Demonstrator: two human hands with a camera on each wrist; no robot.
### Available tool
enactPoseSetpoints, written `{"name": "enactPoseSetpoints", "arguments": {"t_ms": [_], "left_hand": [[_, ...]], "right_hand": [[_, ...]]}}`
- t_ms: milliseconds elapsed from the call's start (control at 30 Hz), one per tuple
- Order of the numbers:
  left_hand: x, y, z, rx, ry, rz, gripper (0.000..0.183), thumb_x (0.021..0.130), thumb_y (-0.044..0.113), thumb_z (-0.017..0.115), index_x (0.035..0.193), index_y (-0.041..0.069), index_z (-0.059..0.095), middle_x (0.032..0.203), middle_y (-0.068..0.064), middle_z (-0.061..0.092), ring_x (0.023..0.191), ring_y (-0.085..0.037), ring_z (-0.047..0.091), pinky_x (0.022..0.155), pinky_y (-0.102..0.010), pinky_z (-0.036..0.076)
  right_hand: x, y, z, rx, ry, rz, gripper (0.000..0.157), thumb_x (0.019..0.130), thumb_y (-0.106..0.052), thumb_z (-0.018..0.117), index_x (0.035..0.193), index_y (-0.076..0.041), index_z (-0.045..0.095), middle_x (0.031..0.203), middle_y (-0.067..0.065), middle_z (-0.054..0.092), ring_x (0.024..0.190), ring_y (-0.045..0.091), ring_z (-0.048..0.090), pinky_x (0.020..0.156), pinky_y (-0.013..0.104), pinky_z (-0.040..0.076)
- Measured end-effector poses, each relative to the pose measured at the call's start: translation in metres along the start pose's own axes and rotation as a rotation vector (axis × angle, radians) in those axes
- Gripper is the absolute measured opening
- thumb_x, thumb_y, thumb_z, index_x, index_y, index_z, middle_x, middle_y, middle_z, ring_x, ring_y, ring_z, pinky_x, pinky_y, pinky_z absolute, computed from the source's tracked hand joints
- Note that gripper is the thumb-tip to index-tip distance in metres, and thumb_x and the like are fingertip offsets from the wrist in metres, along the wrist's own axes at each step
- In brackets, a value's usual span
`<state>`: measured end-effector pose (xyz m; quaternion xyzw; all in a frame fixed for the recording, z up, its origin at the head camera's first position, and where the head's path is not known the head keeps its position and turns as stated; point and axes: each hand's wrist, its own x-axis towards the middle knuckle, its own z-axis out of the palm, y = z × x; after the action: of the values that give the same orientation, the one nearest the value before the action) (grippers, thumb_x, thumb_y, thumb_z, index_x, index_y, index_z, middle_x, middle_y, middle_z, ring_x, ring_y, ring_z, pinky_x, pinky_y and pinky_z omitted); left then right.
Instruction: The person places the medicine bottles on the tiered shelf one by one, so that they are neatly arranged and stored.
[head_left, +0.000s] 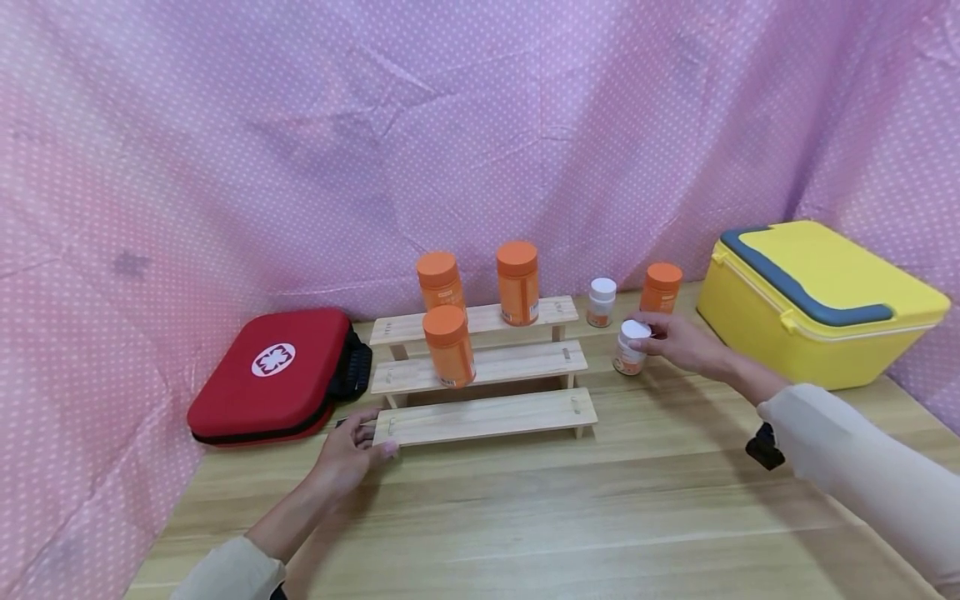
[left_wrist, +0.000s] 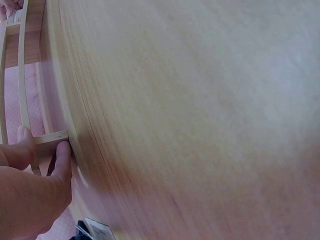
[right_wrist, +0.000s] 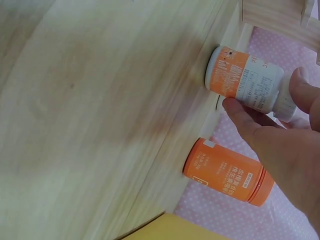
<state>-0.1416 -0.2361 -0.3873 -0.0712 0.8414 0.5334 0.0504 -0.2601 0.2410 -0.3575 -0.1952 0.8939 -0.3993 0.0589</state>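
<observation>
Pinching a small white bottle [head_left: 632,354] with thumb and fingers, the right hand [head_left: 678,343] reaches over the bench [head_left: 525,525] to the right of a wooden rack [head_left: 487,417]. The bottle has a white cap and an orange and white label; it is roughly upright, its base at the bench, though whether it touches cannot be told. In the right wrist view the thumb lies against the cap, and a fingertip meets the side of the bottle.

The left hand [head_left: 348,454] grips the left end of the rack's lowest step, thumb at the board and a finger against its support.

The rack rises in three steps away from the person. An orange jar [head_left: 450,354] stands on the middle step, left of centre, partly hiding a rear orange jar [head_left: 439,283] on the top step; a right-hand orange jar [head_left: 518,287] stands farther right on that top step.

Behind the held bottle, a second white bottle [head_left: 601,304] stands on the bench near the pink dotted cloth [head_left: 450,167]. A separate orange jar [head_left: 661,287] stands just beyond the right hand, between it and the cloth. A yellow box [head_left: 787,333] with a dark handle sits at the right, and a red case [head_left: 255,400] with a white emblem lies left of the rack.
</observation>
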Motion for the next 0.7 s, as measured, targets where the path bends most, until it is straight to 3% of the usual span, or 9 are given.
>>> {"name": "enactPoseSetpoints", "arguments": {"t_ms": [433,567,700], "left_hand": [[0.000,-0.001,0.000,-0.006,-0.005,-0.017,0.058,0.086,0.000,0.069,0.137,-0.002,0.042,0.122,-0.025,0.059,0.103,-0.022,0.058,0.077,-0.020,0.049],[0.000,0.000,0.000,-0.010,-0.008,-0.019,0.059,0.086,0.000,0.069,0.137,-0.002,0.042,0.123,-0.025,0.059,0.104,-0.022,0.058,0.078,-0.021,0.049],[-0.001,0.000,-0.001,-0.001,-0.006,-0.021,0.059,0.086,0.001,0.069,0.138,-0.002,0.041,0.123,-0.025,0.059,0.106,-0.024,0.058,0.078,-0.021,0.049]], "right_hand": [[-0.006,0.000,-0.004,0.028,0.017,-0.025,0.039,0.098,-0.016,0.056,0.132,0.001,0.050,0.120,0.021,0.058,0.109,0.030,0.053,0.087,0.036,0.048],[-0.014,-0.008,-0.014,0.031,0.065,-0.069,0.035,0.097,-0.011,0.057,0.129,0.003,0.053,0.116,0.020,0.061,0.103,0.021,0.057,0.080,0.025,0.050],[-0.022,-0.016,-0.023,0.022,0.069,-0.085,0.035,0.097,-0.009,0.058,0.129,0.003,0.053,0.114,0.020,0.062,0.098,0.008,0.058,0.078,0.022,0.050]]}}
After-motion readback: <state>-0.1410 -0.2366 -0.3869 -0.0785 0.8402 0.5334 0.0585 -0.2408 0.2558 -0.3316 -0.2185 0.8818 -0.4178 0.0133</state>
